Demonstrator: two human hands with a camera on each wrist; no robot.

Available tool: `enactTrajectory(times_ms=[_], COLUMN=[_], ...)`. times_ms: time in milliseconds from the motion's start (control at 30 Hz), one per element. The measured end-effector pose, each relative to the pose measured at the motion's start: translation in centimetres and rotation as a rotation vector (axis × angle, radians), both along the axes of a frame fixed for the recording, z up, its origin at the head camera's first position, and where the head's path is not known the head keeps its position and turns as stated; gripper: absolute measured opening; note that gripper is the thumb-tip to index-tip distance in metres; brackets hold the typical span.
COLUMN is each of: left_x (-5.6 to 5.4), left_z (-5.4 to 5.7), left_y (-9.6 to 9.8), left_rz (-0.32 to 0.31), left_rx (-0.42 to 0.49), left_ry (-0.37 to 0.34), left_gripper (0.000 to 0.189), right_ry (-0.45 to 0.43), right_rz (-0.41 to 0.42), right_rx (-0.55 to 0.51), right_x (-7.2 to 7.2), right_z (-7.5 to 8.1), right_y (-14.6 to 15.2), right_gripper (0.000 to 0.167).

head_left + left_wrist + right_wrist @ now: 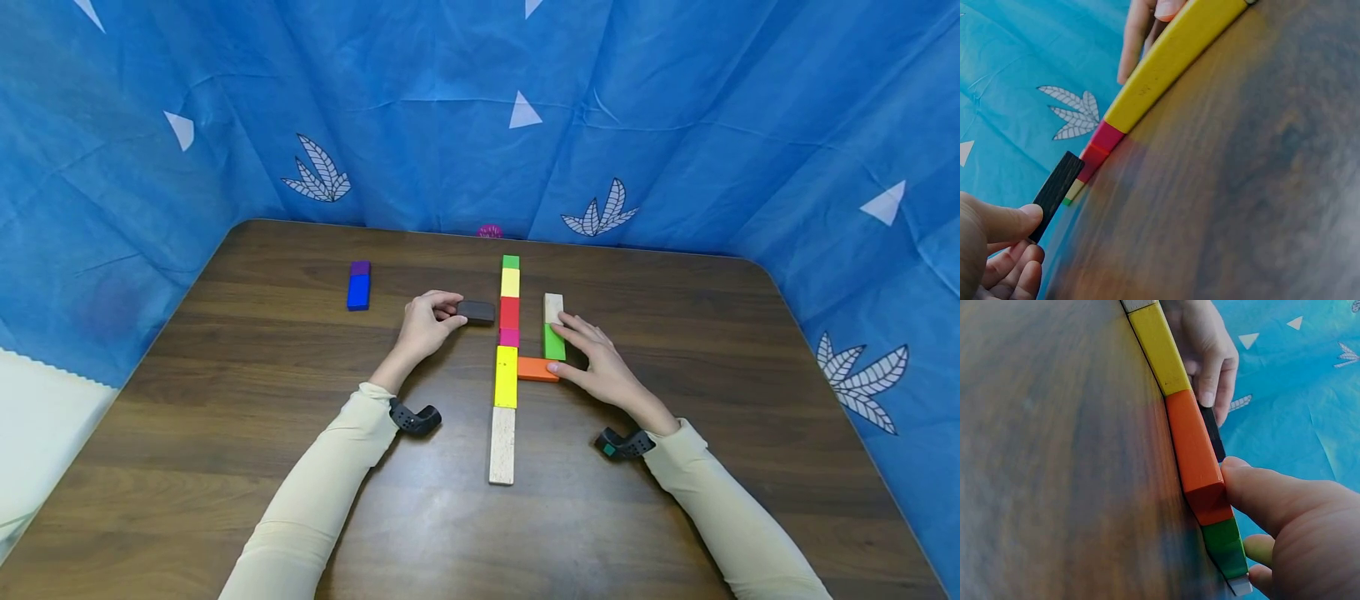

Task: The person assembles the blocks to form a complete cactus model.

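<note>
My left hand (427,323) pinches a black block (476,313) between thumb and fingers, just left of a column of blocks in line. In the left wrist view, that dark block (1057,197) sticks out from the fingertips. On the column's other side, my right hand (603,367) has its thumb against the end of an orange block (536,369). Its fingers reach beside a green block (554,342) and a pale wooden block (553,307). The orange block abuts the yellow block (506,377); in the right wrist view the thumb touches the orange block (1194,444).
The column also has a red block (509,313), a pink block (509,337), a pale yellow block (510,282), a small green block (511,262) and a long pale block (502,446). A blue block (358,293) and purple block (360,267) lie far left. Blue cloth (450,150) hangs behind the table.
</note>
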State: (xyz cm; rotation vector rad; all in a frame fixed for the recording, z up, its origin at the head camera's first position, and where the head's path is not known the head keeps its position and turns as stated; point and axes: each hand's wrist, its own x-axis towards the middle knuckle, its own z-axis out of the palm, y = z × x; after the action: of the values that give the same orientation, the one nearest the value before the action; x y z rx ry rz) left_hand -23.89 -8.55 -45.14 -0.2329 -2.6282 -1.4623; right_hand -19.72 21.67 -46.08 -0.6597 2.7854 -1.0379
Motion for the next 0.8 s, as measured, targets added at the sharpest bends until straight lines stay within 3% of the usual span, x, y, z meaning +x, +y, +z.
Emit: enactTrajectory(times_ms=[800], left_x=[0.00], left_z=[-0.74], left_y=[0.57], left_rz=[-0.019], left_rx=[-0.027], left_ry=[0.044], left_gripper=[0.030], right_ry=[-0.013], right_rz=[-0.006], right_rx=[0.003], right_x=[-0.10], right_z=[-0.21], right_y=[-0.02], right_gripper=[0.069])
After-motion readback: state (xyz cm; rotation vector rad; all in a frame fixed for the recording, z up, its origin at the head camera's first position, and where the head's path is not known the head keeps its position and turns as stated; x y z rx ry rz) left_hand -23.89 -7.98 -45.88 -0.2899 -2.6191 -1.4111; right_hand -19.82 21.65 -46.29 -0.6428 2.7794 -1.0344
